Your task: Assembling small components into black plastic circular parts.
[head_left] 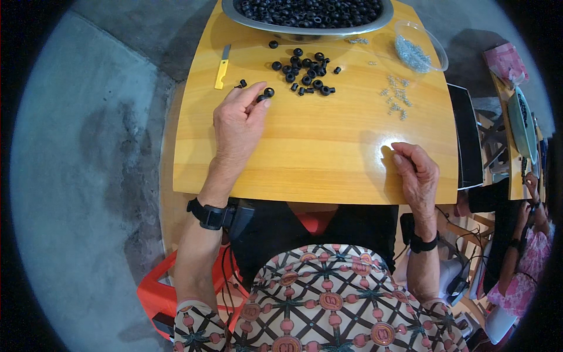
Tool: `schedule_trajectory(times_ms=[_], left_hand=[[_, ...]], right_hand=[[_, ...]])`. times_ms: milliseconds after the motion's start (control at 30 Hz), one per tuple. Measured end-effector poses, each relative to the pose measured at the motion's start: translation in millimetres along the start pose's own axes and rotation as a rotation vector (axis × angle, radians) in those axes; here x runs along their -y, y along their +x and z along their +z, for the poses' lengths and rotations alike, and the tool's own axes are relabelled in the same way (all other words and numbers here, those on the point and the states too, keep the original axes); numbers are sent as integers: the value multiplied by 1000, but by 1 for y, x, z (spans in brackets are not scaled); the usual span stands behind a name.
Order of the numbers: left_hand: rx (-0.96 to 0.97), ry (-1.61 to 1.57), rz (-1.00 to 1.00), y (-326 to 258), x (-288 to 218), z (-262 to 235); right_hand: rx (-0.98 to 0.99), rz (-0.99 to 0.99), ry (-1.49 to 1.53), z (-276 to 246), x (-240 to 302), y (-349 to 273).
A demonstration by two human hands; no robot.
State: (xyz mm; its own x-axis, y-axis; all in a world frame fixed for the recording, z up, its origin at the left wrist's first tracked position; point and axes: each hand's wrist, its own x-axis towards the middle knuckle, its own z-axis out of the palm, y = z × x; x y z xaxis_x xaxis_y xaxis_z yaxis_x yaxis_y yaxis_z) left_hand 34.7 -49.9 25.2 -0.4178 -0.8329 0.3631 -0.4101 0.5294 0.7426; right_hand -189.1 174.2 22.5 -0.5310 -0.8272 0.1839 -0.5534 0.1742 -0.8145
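My left hand [239, 122] is over the left part of the yellow wooden table, its thumb and fingers closed around a small black round part [261, 98]. Touching or just beside those fingertips is another black ball-like part [269, 92]. Several more black parts [307, 80], some round with holes and some small and stubby, lie loose beyond the hand. Near the table's front right edge, my right hand [419, 179] hovers with curled fingers, thumb and forefinger pressed together. Anything in that pinch is too small or hidden to name.
A metal basin [311, 34] heaped with black parts stands at the far edge. A yellow-handled knife [222, 70] lies at left. Small clear pieces [399, 94] are scattered near a clear plastic tub [444, 53]. At right, another person [528, 258] sits by a second table.
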Motion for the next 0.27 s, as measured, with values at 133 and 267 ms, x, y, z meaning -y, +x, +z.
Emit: schedule_trajectory(times_ms=[133, 267], left_hand=[[-9, 40, -7, 0, 6, -7], [-19, 120, 95, 0, 8, -8]], right_hand=[[-12, 7, 28, -1, -1, -1], [2, 7, 27, -1, 1, 0]])
